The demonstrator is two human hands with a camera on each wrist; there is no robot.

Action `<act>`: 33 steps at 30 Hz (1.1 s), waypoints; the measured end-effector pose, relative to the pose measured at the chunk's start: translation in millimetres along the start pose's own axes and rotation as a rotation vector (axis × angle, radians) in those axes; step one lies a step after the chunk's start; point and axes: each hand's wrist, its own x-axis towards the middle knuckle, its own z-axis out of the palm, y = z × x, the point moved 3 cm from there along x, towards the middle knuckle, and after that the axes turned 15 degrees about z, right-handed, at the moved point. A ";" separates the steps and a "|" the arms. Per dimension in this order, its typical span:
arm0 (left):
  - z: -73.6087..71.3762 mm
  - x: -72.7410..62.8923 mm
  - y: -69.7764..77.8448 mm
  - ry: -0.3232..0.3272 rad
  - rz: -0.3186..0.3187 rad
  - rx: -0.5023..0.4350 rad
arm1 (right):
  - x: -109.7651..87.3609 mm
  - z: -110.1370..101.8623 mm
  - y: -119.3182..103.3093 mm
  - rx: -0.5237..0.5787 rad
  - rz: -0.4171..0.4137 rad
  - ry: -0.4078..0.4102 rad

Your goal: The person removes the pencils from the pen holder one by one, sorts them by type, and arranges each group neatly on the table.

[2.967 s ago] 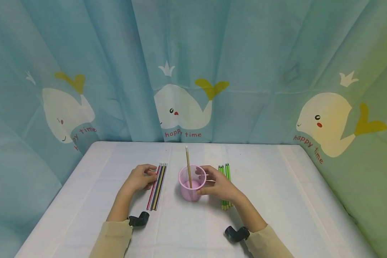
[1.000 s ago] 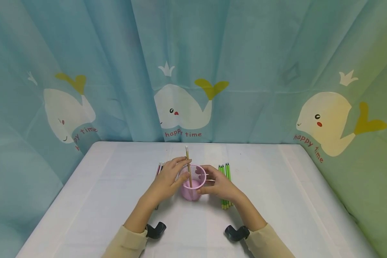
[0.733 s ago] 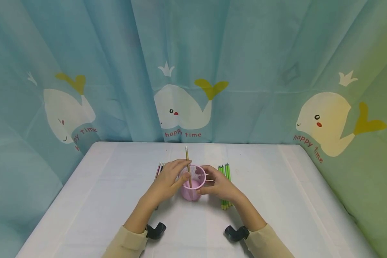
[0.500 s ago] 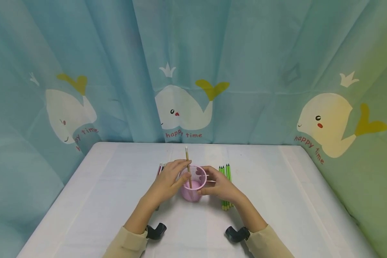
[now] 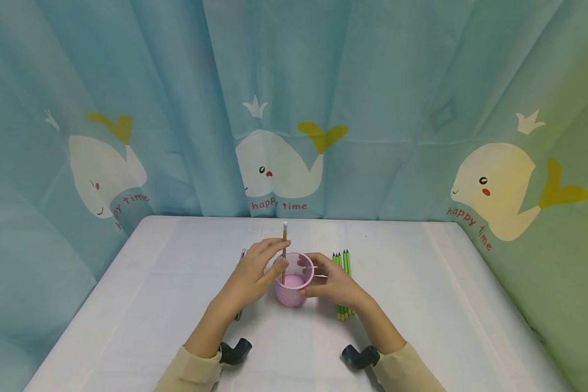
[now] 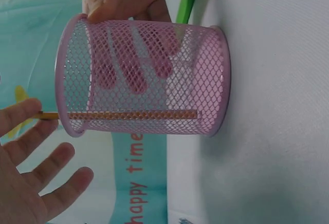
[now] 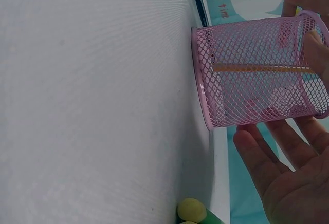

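A pink mesh pencil cup [image 5: 290,297] stands upright on the table. Inside it is a gold-coloured pencil [image 5: 285,233], its pale end up. My left hand [image 5: 253,273] pinches this pencil above the rim between thumb and fingers, the other fingers spread in the left wrist view. Through the mesh the pencil's [image 6: 133,115] lower end shows close over the cup's floor. My right hand [image 5: 334,280] grips the cup from the right, thumb on the near side, fingers behind. In the right wrist view, its fingers [image 7: 257,154] lie along the mesh.
Several coloured pencils [image 5: 243,253] lie left of the cup, mostly hidden under my left hand. Several green pencils [image 5: 347,260] lie on the right, partly behind my right hand. A whale-print curtain [image 5: 392,109] hangs behind the white table [image 5: 421,305].
My left hand has come right from the coloured pencils to the pencil in the cup. That pencil, leaning before, now stands nearly straight, its lower end shifted left. My right hand stays on the cup.
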 end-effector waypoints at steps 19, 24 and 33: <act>-24.4 3.9 10.7 0.200 0.093 -0.067 | -0.1 -0.6 -0.5 0.006 -0.012 -0.003; -31.2 4.9 12.4 0.285 0.112 -0.138 | 0.3 -0.4 -0.7 0.020 -0.013 -0.006; -43.8 3.7 16.8 0.369 0.080 -0.154 | -1.1 -0.1 -1.6 0.021 -0.011 -0.013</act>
